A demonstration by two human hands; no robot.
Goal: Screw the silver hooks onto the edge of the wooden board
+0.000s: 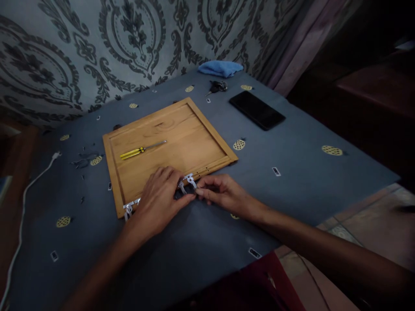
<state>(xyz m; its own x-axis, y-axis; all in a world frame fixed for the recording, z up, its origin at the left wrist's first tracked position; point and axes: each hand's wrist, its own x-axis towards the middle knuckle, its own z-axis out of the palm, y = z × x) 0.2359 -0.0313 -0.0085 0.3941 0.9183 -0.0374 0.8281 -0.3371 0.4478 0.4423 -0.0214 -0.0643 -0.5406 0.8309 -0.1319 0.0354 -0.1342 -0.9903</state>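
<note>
We see the wooden panel (181, 131) lying flat on the blue tablecloth (301, 198), its near edge beside our hands; along that edge sits a metal fitting (190, 178), just between our left hand (159, 196) and our right hand (223, 193); our right thumb and fingertips close together in a pinch at the free end of the metal fitting; our left hand is spread over the panel's near edge, fingers curled and thumb apart, reaching toward the right fingertips; we cannot tell how firmly it holds anything, as its palm side is hidden; a second fitting (129, 209) sits at the panel's near left corner; the yellow-handled screwdriver (142, 150) rests on the panel, well inside its frame; beyond the panel, to the right, we find a black phone (257, 110), keys (218, 87) and a blue cloth (220, 68).
</note>
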